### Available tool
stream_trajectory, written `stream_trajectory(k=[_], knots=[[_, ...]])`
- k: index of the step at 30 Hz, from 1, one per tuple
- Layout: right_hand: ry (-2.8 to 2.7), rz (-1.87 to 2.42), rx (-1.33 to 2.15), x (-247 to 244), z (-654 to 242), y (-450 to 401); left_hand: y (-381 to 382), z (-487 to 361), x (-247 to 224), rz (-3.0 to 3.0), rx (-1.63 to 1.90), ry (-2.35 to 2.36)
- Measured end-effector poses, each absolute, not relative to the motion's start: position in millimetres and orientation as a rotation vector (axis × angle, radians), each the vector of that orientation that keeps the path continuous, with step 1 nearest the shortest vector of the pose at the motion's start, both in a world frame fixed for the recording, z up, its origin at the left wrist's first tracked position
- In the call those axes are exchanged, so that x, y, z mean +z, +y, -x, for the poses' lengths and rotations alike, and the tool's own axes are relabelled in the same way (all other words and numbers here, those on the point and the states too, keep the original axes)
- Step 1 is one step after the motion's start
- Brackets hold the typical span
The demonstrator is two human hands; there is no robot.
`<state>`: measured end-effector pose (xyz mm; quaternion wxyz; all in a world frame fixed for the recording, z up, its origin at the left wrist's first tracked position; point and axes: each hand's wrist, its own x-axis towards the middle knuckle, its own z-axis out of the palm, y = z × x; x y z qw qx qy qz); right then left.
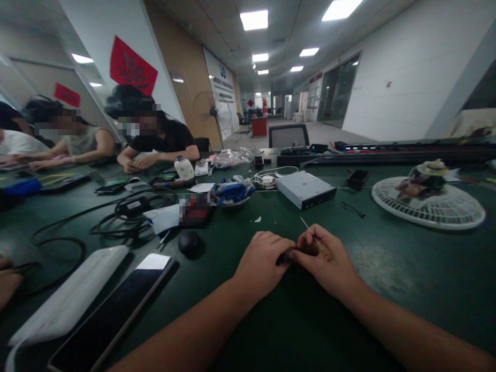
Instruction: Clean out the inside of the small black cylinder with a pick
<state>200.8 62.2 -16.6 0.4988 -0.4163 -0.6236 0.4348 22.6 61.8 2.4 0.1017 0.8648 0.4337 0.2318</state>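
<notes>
My left hand (pixel 262 262) is closed around a small dark part (pixel 288 254), mostly covered by the fingers, so its kind is unclear. Beside it, my right hand (pixel 332 262) grips a screwdriver (pixel 324 250) with a yellowish see-through handle. The screwdriver's thin shaft points up and away to the left, apart from the dark part. My right thumb and fingertip reach the edge of that part, and both hands meet just above the green table (pixel 271 323).
A silver disc drive (pixel 304 187) lies beyond my hands, with a white fan grille (pixel 426 206) to the right. Leftward are a black ball-like object (pixel 189 243), a phone (pixel 116 315), a white slab (pixel 73 289) and black cables (pixel 108 219). Several people sit across the table's left side.
</notes>
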Motion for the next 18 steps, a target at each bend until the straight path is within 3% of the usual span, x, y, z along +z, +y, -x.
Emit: stream_trajectory(k=[8, 18], knots=[[-1.536, 1.069, 0.960, -10.7, -198.7, 57.9, 57.3, -25.6, 3.5, -2.483, 0.742, 1.440], [-1.494, 0.822, 0.877, -11.6, -205.4, 48.3, 65.4, -19.9, -2.6, -2.257, 0.893, 1.607]])
